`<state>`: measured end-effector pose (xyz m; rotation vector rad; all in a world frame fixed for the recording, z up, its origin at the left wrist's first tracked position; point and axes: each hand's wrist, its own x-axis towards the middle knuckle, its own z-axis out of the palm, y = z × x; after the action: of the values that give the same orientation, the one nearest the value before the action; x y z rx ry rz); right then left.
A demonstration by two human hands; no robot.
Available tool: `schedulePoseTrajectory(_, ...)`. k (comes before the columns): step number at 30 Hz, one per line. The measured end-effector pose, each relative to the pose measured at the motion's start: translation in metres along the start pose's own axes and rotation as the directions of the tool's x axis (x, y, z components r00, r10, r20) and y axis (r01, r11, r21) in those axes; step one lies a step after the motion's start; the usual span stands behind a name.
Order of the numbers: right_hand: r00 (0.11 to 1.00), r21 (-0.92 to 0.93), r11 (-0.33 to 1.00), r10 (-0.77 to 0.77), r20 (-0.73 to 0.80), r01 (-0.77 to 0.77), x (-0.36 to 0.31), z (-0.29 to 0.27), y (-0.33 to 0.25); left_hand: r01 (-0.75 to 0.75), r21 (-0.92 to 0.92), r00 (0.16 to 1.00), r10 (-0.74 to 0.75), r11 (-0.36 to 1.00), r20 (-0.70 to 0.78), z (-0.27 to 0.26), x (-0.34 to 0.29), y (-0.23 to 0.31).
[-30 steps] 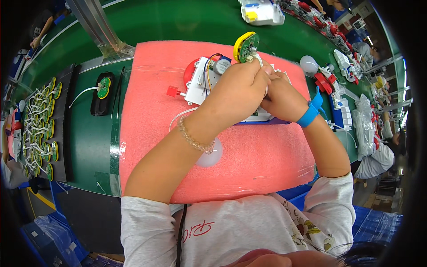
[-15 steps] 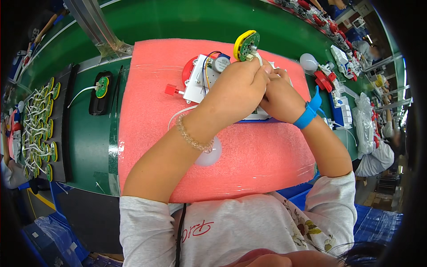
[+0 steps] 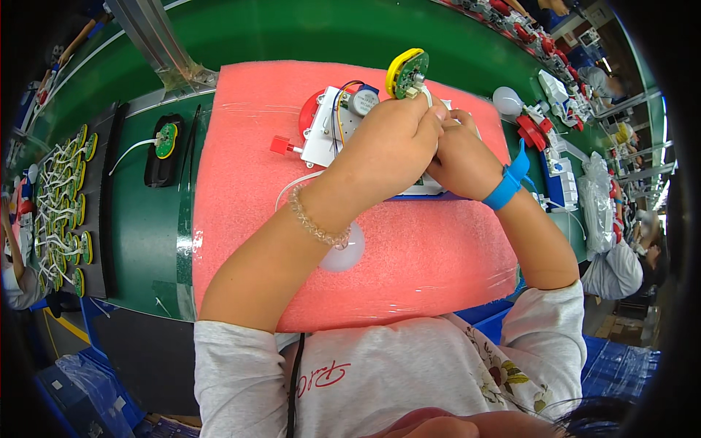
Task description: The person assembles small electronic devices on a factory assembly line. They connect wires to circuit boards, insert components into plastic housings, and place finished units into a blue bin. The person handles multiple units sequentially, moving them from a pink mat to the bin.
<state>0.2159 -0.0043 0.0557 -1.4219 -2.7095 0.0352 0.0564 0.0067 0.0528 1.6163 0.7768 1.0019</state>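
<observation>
My left hand (image 3: 400,140) and my right hand (image 3: 467,162) meet over the far part of the pink foam mat, fingers closed and pressed together. From a round green circuit board (image 3: 415,75) with a yellow rim, a white cable (image 3: 429,97) runs down into the left fingers. The board stands on edge just beyond that hand. What the right fingertips pinch is hidden. Left of my hands lies a white housing (image 3: 318,146) with a red disc (image 3: 309,115), a silver round motor (image 3: 364,103) and a red knob (image 3: 280,145). A white plastic part lies partly covered beneath the right hand.
The pink foam mat (image 3: 248,219) carries a white globe (image 3: 345,250) under my left forearm. At left, a black holder (image 3: 162,172) bears another round board, near a rack of several boards (image 3: 73,204). On the right are another globe (image 3: 507,101) and red-and-white assemblies (image 3: 535,131).
Both hands stay together in almost the same place. The round board has shifted and turned very slightly. The whole view has moved a little.
</observation>
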Motion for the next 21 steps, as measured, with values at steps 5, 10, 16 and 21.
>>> schedulePoseTrajectory(5,0.998,-0.106,0.993,-0.054,0.014,0.056,0.0,0.002,-0.001,0.015,-0.029,1.0,-0.014,0.999,0.003,0.001,0.0,-0.003)
schedulePoseTrajectory(10,0.994,-0.118,0.993,-0.014,0.112,0.027,0.001,0.002,-0.001,0.056,-0.031,0.998,-0.056,0.998,0.013,0.0,0.001,-0.001)
schedulePoseTrajectory(16,0.988,-0.084,0.987,-0.14,-0.062,0.135,0.0,-0.002,0.001,0.037,-0.053,0.999,-0.037,0.998,0.012,0.0,0.0,-0.006)
schedulePoseTrajectory(21,0.992,-0.116,0.987,-0.121,-0.043,0.115,0.001,0.009,0.001,0.061,-0.017,0.998,-0.061,0.998,0.005,0.0,-0.001,-0.006)
